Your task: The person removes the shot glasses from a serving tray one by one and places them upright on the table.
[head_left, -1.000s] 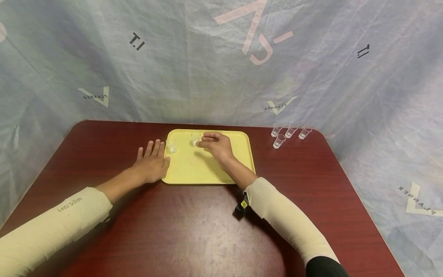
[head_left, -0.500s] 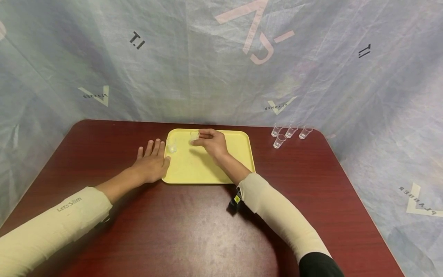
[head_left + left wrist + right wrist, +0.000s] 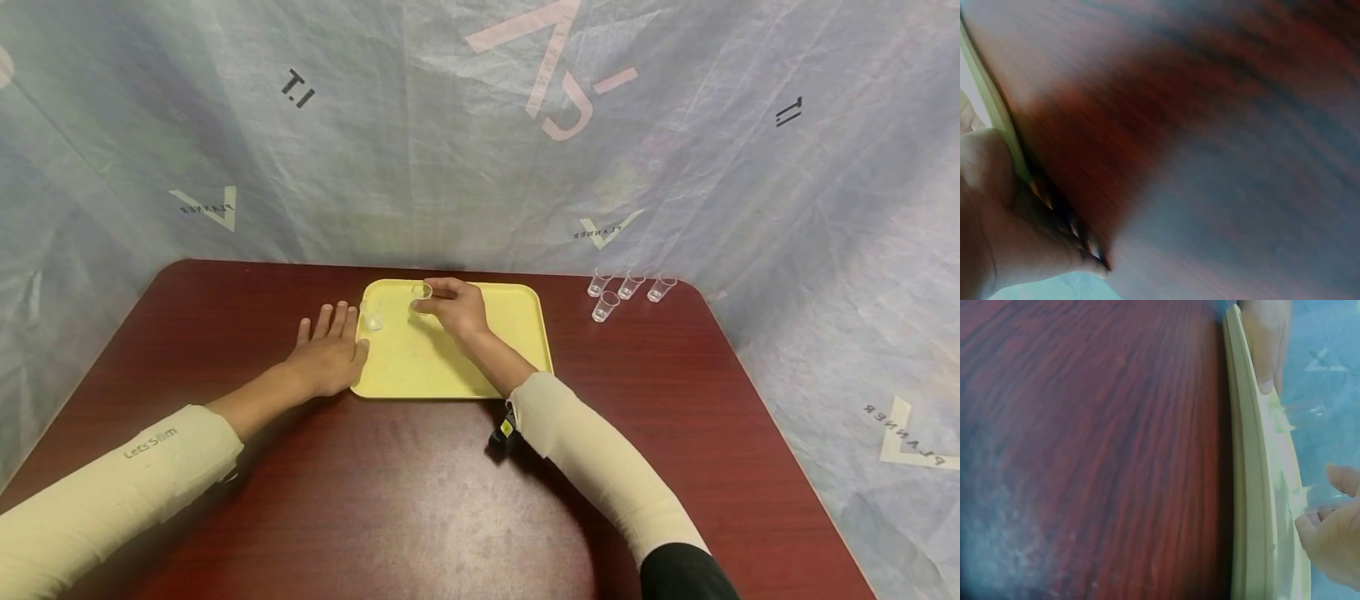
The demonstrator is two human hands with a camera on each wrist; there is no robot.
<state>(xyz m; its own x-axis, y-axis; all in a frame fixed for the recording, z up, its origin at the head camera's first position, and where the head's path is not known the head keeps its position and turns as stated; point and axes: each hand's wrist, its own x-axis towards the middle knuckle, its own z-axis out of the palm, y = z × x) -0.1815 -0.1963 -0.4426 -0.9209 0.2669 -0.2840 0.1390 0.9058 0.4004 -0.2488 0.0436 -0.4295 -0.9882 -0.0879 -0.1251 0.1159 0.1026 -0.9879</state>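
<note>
Dark red wood-grain table (image 3: pixel 420 500) with rounded corners, pale crinkled plastic sheeting (image 3: pixel 480 133) printed with logos hung behind it. Flat yellow plastic tray (image 3: pixel 517 333) sits at the far middle of the table. Two small clear plastic cups on the tray: one held cup (image 3: pixel 422 298) near the tray's far edge, pinched between thumb and fingers of the right hand (image 3: pixel 453 308), and a second clear cup (image 3: pixel 372 315) standing free near the tray's left edge, close to the first but apart. Both look empty, contents too small to tell for sure. Four more small clear plastic cups (image 3: pixel 628 292) stand in a cluster on the bare table right of the tray, well apart from the hands, also look empty. Left hand (image 3: pixel 326 354) lies flat on the table, fingers straight and slightly spread, thumb side touching the tray's left rim, holding nothing.

Head view alone shows the whole layout and the four-cup cluster. Right wrist view shows the tray rim edge-on, right hand fingers (image 3: pixel 1335 537) curled on the held cup (image 3: pixel 1321 499), second cup (image 3: pixel 1304 412) further along, left hand's fingers (image 3: pixel 1266 344) by the rim. Left wrist view is blurry: only table grain, left hand's fingertips (image 3: pixel 1072 231) pressed down, sliver of tray edge (image 3: pixel 997 112), no cups
</note>
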